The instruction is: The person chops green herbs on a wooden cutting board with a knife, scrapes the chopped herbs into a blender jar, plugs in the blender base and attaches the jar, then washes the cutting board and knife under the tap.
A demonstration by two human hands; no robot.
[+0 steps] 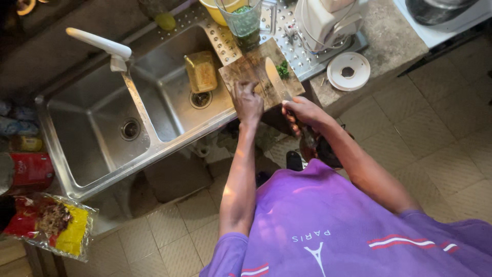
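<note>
A wooden cutting board (246,67) lies on the sink's drainer edge. My left hand (247,102) rests flat on its near side. My right hand (302,111) grips the handle of a knife (274,78), whose pale blade lies across the board. A small heap of chopped green herbs (283,69) sits on the board past the blade. A clear jug (245,20) with green chopped herbs stands just beyond the board.
A steel double sink (102,128) with a white tap (102,45) lies to the left; a yellowish sponge (201,71) sits in the nearer basin. A white appliance (325,20) and a round white lid (348,71) are to the right. Packets (51,223) lie at lower left.
</note>
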